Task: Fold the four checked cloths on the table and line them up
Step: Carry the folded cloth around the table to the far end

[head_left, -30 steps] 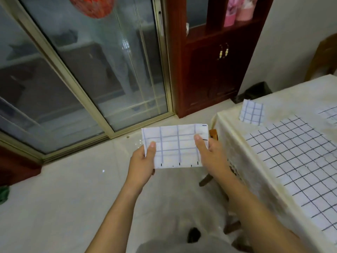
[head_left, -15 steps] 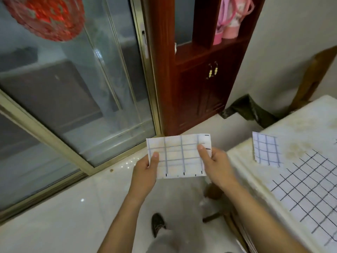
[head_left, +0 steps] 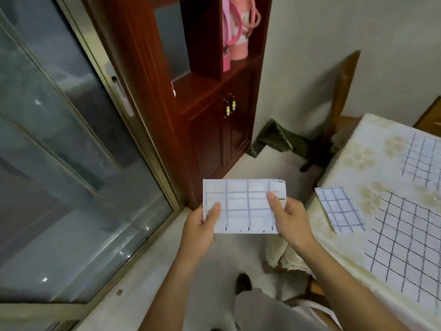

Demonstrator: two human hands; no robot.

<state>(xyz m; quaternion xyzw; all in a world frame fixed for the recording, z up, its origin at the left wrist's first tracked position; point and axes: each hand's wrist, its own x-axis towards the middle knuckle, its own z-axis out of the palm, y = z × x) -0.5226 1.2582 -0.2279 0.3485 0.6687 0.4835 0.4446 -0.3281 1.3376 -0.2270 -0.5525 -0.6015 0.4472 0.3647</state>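
We are taking the table [head_left: 353, 237] under a cream floral tablecloth as landmark. Left of the table, a dark red wooden cabinet [head_left: 214, 111] is standing against the wall, and two pink plastic bottles [head_left: 238, 34] are sitting on its shelf. Further left of the table, a sliding glass door [head_left: 71, 163] with a gold metal frame is filling the view. Beyond the table's far corner, a brown wooden chair [head_left: 344, 91] is leaning in, and a dark green bag [head_left: 274, 139] is lying on the floor.

On the table, a small folded checked cloth [head_left: 340, 210] is lying near the left edge. A large spread checked cloth [head_left: 410, 247] is lying just beside it, and a third checked cloth [head_left: 422, 161] is lying further back.

We are seeing the folded white checked cloth [head_left: 245, 206] held off the table's left edge, over the floor, flat and facing the camera. The left hand [head_left: 200, 225] is pinching its left side and the right hand [head_left: 291, 218] its right side. Both thumbs are pressing the front and the fingers are going behind, hidden. Both forearms are reaching forward, the right one passing over the table's near-left corner.
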